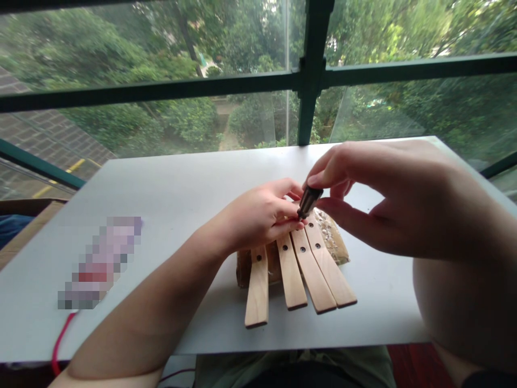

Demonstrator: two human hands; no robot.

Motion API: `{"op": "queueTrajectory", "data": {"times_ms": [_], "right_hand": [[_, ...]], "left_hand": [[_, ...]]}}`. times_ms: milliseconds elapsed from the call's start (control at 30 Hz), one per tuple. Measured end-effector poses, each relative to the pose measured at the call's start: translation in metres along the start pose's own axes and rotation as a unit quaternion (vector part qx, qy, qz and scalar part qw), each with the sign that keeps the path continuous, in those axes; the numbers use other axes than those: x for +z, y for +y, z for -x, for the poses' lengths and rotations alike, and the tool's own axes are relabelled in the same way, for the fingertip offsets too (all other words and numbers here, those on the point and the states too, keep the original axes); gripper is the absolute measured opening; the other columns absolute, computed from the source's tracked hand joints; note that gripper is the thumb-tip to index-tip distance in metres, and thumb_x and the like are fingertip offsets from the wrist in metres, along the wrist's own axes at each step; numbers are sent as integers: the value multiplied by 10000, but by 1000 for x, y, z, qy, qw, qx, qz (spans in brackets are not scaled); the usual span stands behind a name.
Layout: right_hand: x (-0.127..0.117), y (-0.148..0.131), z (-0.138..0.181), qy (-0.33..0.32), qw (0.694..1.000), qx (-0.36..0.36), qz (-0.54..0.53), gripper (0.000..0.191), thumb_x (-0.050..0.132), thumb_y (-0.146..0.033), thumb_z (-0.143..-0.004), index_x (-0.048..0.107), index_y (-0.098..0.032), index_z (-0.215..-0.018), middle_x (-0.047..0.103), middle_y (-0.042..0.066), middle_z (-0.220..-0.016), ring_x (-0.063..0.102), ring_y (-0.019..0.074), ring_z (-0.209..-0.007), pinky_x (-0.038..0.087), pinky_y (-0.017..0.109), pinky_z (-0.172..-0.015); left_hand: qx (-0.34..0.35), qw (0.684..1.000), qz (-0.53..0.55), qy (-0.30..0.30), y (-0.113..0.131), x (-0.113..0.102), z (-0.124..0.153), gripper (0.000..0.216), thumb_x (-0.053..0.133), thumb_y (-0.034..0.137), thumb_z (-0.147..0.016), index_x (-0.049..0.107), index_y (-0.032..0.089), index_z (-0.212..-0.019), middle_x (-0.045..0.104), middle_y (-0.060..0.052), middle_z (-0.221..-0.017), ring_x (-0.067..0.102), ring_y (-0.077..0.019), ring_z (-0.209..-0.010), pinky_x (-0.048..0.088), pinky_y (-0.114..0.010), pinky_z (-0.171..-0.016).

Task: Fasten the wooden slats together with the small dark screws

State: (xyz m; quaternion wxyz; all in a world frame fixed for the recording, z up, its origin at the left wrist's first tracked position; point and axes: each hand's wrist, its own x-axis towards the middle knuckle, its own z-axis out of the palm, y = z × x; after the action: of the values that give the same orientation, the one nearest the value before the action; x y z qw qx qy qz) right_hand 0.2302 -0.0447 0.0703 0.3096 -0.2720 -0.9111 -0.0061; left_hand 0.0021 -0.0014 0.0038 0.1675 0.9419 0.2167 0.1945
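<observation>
My left hand (258, 215) is closed over the upper ends of several flat wooden slats (301, 269), which fan out toward me and each have a small hole. My right hand (388, 196) pinches a small dark cylindrical piece (309, 200) between thumb and forefinger. The lower tip of that piece meets the slats just beside my left fingers. Under the slats lies a brownish plastic packet (333, 237), partly covered.
The work rests on a white table (169, 194) set against a large window with dark green frames (309, 81). A blurred-out oblong item (100, 261) lies at the left, with a red cord (60, 339) trailing off the near edge. A cardboard box (24, 215) stands beyond the table's left side.
</observation>
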Motion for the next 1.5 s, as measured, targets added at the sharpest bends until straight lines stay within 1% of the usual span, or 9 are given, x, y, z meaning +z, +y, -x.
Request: {"op": "queueTrajectory", "data": {"times_ms": [100, 200, 400, 633, 800, 967, 1200, 1367, 1500], "right_hand": [[2, 1, 0, -21, 999, -13, -34, 207, 626, -124, -841, 635, -167, -1044, 707, 45, -989, 632, 147, -761, 476, 296, -650], [5, 2, 0, -13, 999, -14, -38, 157, 643, -119, -835, 635, -185, -977, 710, 33, -925, 654, 161, -784, 473, 295, -654], [7, 2, 0, 2, 1000, 1, -27, 129, 679, -135, -823, 651, -193, -935, 729, 34, -875, 650, 155, -709, 473, 304, -595], [4, -3, -2, -4, 999, 29, -16, 119, 708, -173, -819, 660, -215, -919, 743, 28, -862, 680, 165, -699, 497, 314, -583], [4, -6, -3, 6, 1000, 26, -6, 102, 713, -171, -813, 675, -177, -908, 751, 37, -852, 672, 131, -652, 500, 288, -561], [5, -7, -4, 2, 998, 58, 2, 53, 683, -201, -848, 664, -187, -895, 751, 35, -837, 676, 132, -640, 513, 298, -581], [9, -4, -2, 32, 998, 44, -34, 109, 736, -209, -797, 639, -221, -846, 740, 15, -828, 673, 149, -621, 505, 314, -550], [8, -3, -2, 27, 998, 48, -23, 97, 718, -213, -824, 628, -220, -860, 714, 4, -782, 644, 136, -599, 471, 302, -532], [11, -4, -5, 20, 999, 22, -19, 105, 698, -172, -819, 610, -199, -869, 661, 12, -768, 589, 134, -621, 413, 299, -538]], "left_hand": [[3, 1000, -10, -1, -1, 0, 0, 233, 583, 311, -951, 766, 172, -912, 638, -117, -1172, 628, -195, -1092, 523, -315, -974], [-5, 1000, -23, -1, -2, 0, 0, 238, 594, 327, -942, 768, 175, -883, 643, -110, -1111, 631, -208, -1069, 529, -329, -951], [-11, 1000, -5, -6, 0, -1, 2, 188, 602, 274, -933, 768, 187, -954, 624, -100, -1214, 617, -199, -1110, 518, -327, -1003], [1, 1000, 1, 3, 0, -2, 6, 176, 600, 244, -928, 764, 180, -916, 621, -99, -1222, 635, -188, -1054, 531, -315, -935], [1, 1000, 8, 11, 0, -2, 8, 178, 605, 241, -923, 762, 171, -878, 622, -104, -1225, 642, -174, -998, 536, -305, -889], [0, 1000, 4, 1, -1, -1, 8, 192, 584, 253, -932, 751, 170, -887, 626, -99, -1235, 642, -168, -951, 535, -309, -866], [-3, 1000, 1, -4, 0, -1, 6, 193, 570, 245, -937, 748, 176, -912, 622, -113, -1254, 642, -203, -1047, 536, -333, -917], [-2, 1000, -10, 3, 0, -1, 5, 185, 577, 252, -938, 750, 188, -932, 623, -102, -1244, 637, -197, -1053, 540, -315, -897], [-2, 1000, -31, -2, -1, 0, 4, 176, 575, 259, -940, 737, 203, -982, 630, -88, -1239, 624, -200, -1087, 535, -319, -927]]}}
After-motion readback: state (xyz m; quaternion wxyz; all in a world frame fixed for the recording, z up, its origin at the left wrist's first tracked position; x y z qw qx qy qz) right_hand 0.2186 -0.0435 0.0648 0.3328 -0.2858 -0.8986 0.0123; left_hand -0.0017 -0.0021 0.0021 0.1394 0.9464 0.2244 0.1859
